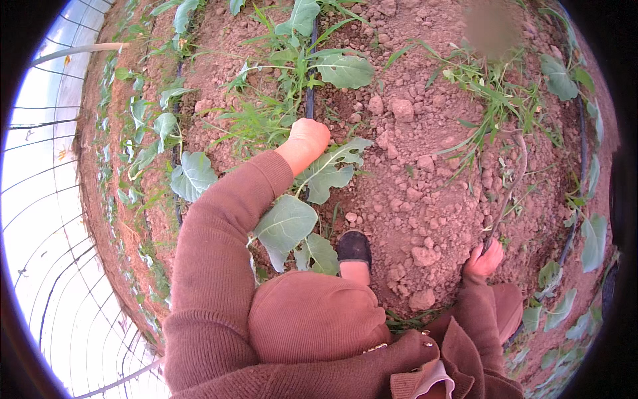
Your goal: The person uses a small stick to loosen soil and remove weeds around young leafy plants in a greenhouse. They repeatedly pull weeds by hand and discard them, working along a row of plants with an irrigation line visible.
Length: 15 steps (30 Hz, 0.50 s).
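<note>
My left hand (pixel 310 137) is a curled fist beside a black drip line (pixel 310 99), at the edge of a clump of grassy weeds (pixel 264 119). Its fingers face down, so whatever may be in them is hidden. Just below it spreads a lobed, ragged leaf (pixel 331 169) of a cabbage-like plant, and a broad leaf (pixel 288 223) lies close to my forearm. At the right, my right hand (pixel 484 259) grips the lower end of a slender, curved, stick-like handle (pixel 509 192). The handle's far end reaches a heap of weeds (pixel 503 99), where its tip cannot be made out.
Cloddy reddish soil (pixel 398 164) runs between the planted rows. More cabbage-like plants (pixel 560 77) line another drip line (pixel 583 139) at the right, and further rows (pixel 164 124) stand at the left. Beyond them is a translucent greenhouse wall (pixel 45 174). My dark shoe (pixel 354 247) rests near the middle row.
</note>
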Each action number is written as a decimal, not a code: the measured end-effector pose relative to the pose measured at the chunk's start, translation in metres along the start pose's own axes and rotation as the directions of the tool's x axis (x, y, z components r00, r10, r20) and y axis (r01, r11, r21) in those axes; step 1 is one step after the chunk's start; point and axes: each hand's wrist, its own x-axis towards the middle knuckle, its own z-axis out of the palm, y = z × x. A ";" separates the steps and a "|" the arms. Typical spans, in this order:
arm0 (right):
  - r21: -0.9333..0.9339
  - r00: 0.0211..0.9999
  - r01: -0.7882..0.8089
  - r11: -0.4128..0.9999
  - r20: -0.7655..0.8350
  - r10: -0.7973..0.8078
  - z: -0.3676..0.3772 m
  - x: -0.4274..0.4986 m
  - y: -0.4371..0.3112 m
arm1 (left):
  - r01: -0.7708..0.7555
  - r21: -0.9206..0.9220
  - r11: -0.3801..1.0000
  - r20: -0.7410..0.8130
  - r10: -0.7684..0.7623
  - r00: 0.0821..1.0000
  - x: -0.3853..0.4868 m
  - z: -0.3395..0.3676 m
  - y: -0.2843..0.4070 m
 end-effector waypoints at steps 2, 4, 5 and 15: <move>0.006 1.000 -0.002 1.000 0.005 0.001 0.000 -0.001 0.000 | -0.044 -0.010 0.999 -0.031 0.044 0.999 -0.002 0.000 -0.003; 0.014 1.000 0.003 1.000 -0.002 -0.003 0.001 -0.001 0.001 | -0.079 -0.076 0.994 -0.104 0.071 0.992 -0.006 0.003 -0.010; 0.015 1.000 0.005 1.000 -0.006 -0.005 0.001 0.001 0.001 | -0.201 -0.245 0.948 -0.210 0.151 0.966 -0.010 0.004 -0.012; 0.003 1.000 0.004 1.000 -0.001 -0.004 0.007 -0.005 0.009 | -0.099 -0.310 0.945 -0.469 -0.061 0.881 0.005 0.066 -0.077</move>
